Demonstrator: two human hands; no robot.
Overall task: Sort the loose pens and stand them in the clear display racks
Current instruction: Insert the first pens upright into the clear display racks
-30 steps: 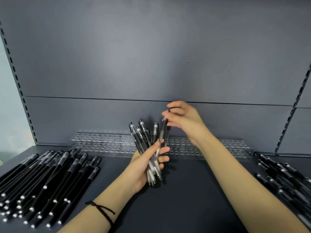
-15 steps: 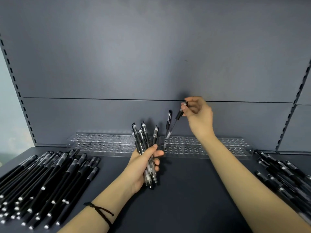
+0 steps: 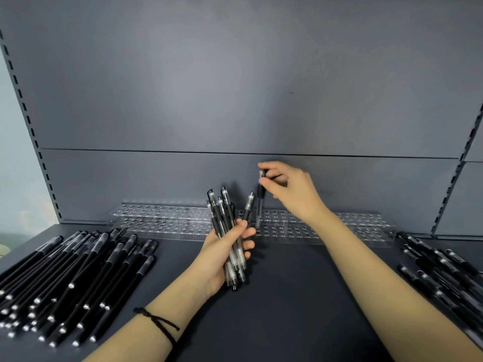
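Head view: the step in hand is standing a single pen in the racks. The right hand (image 3: 290, 190) pinches the cap end of one pen (image 3: 259, 205) between thumb and curled fingers (image 3: 271, 167). The pen is upright, its lower tip down at the clear racks (image 3: 352, 226) near their middle. Whether the tip sits in a hole cannot be told.

The left hand (image 3: 224, 254) grips a fanned bundle of pens (image 3: 227, 220) just in front of the racks, above the surface (image 3: 287, 309).

The next move likely calls for letting the pen drop straight, releasing it, then drawing another from the bundle.

The racks are glossy, see-through stepped strips drilled with rows of round holes, and no other pen stands in them. The bundled pens have clear barrels and black caps. The loose pens on the left (image 3: 78, 278) are slim, matte black sticks with pale end dots. The loose pens on the right (image 3: 439, 270) are dark too. The surface is matte dark grey.
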